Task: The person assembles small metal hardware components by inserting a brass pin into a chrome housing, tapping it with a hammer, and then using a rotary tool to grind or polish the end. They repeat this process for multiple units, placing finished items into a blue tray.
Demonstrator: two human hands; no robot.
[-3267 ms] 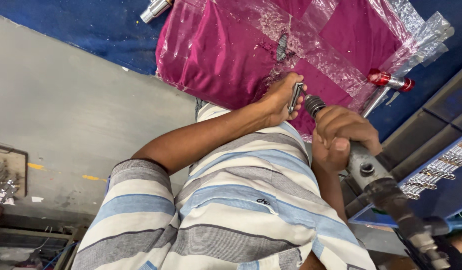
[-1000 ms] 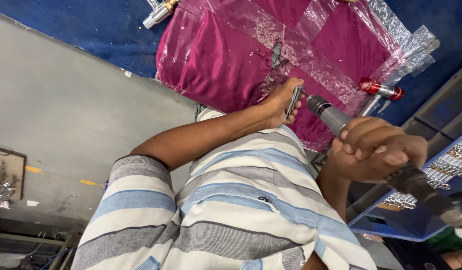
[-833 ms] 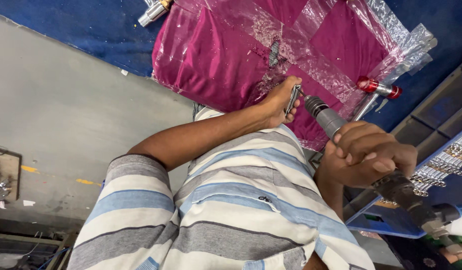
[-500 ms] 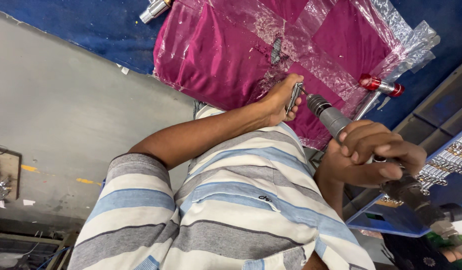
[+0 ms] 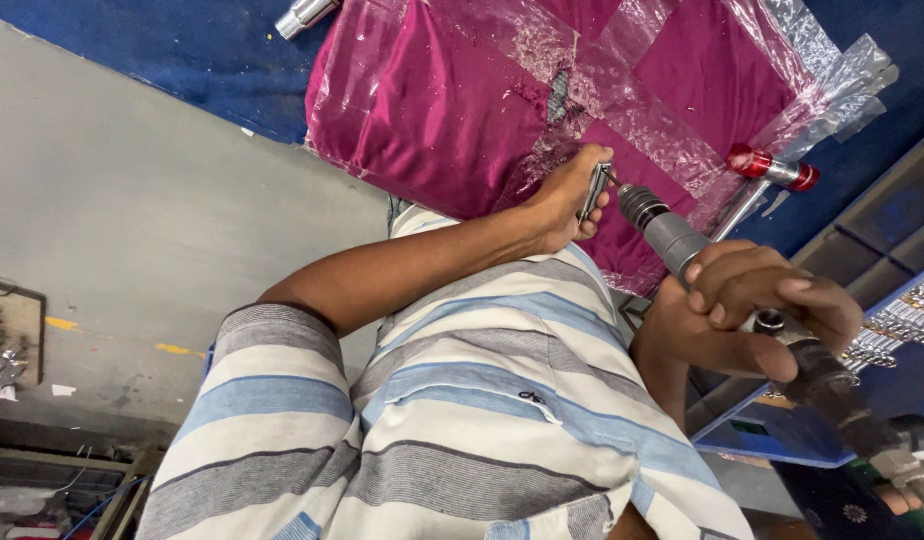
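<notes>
Grey floor point(image 5: 112, 200) is filling the left side, blue mat point(image 5: 182, 50) is running along the top. A big magenta cushion point(image 5: 462, 100), wrapped in clear plastic film point(image 5: 682, 130) that is torn near the middle, is lying on the mat ahead of the person. Person's striped shirt point(image 5: 462, 420), white, blue and grey, is taking up the lower centre. Blue tray point(image 5: 882, 330) at the right edge is holding rows of small shiny metal pieces point(image 5: 912, 310). Right hand point(image 5: 752, 320) is gripping a grey handheld rotary tool point(image 5: 682, 245), fingers wrapped around its body, tip pointing up-left. Left hand point(image 5: 572, 195) is pinching a small flat metal piece point(image 5: 594, 190) just over the cushion's near edge, tool tip touching or almost touching it. Red-capped metal cylinder point(image 5: 772, 168) is lying by the cushion's right side; another metal cylinder point(image 5: 304, 14) is at top.
</notes>
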